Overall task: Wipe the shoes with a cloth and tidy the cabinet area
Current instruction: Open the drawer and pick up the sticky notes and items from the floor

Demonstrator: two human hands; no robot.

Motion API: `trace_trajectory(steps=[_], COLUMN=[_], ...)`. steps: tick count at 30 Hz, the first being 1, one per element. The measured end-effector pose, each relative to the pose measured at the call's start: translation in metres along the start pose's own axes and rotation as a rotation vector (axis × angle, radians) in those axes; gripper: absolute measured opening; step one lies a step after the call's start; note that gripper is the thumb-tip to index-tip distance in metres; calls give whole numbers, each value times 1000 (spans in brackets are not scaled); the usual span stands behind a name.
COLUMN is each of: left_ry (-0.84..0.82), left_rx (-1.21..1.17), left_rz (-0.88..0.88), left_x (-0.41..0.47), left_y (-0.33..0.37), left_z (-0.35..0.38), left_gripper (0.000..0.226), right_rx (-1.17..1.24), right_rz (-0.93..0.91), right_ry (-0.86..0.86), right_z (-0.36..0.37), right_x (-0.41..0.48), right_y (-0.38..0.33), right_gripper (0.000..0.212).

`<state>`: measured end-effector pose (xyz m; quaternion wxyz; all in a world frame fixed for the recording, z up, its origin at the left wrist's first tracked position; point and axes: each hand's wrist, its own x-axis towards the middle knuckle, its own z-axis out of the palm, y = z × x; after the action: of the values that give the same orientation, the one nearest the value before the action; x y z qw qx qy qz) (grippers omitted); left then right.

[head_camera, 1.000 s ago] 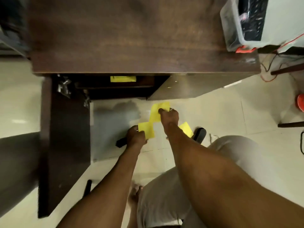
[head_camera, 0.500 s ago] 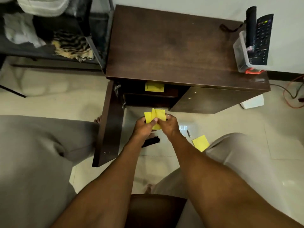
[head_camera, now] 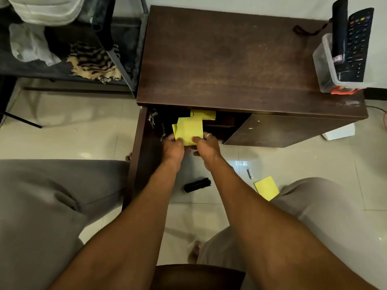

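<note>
We are looking through a single wide-angle camera worn on the head, pointing forward and steeply down. It is facing the dark cabinet (head_camera: 240, 59) from above and close by, with the tiled floor (head_camera: 73, 132) spreading below it. The forearms (head_camera: 146, 206) are filling the lower frame, with the left hand (head_camera: 172, 148) and right hand (head_camera: 207, 148) sitting near mid-frame.

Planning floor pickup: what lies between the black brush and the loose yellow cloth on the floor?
Head view: the right forearm crosses there; a small cylindrical item lies nearer the cloth.
</note>
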<state>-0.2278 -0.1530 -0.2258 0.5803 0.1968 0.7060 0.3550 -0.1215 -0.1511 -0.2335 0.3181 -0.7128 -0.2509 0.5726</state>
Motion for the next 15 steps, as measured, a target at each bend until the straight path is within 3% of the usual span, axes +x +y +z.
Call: trace_trajectory(steps=[3,7,10,13,15], left_ry=[35,142,187,186,221], left_rx=[-129,-481,-516,-464,-542], left_rz=[1,-125,-174,-180,-212], left_x=[17,26,35,50,61], left_y=[22,43,40,41,43], left_z=[7,13,16,16,18], left_gripper=[28,30,10,20,9], right_rx=[105,193,127,86,117], right_rz=[-19,-45,-19,-8,-7], right_ry=[33,77,87,88,50], right_z=[10,24,33,37,34], right_x=[15,31,41,49,49], right_y=[-13,-39,-52,-55,-56], right_gripper=[24,37,40,40,37])
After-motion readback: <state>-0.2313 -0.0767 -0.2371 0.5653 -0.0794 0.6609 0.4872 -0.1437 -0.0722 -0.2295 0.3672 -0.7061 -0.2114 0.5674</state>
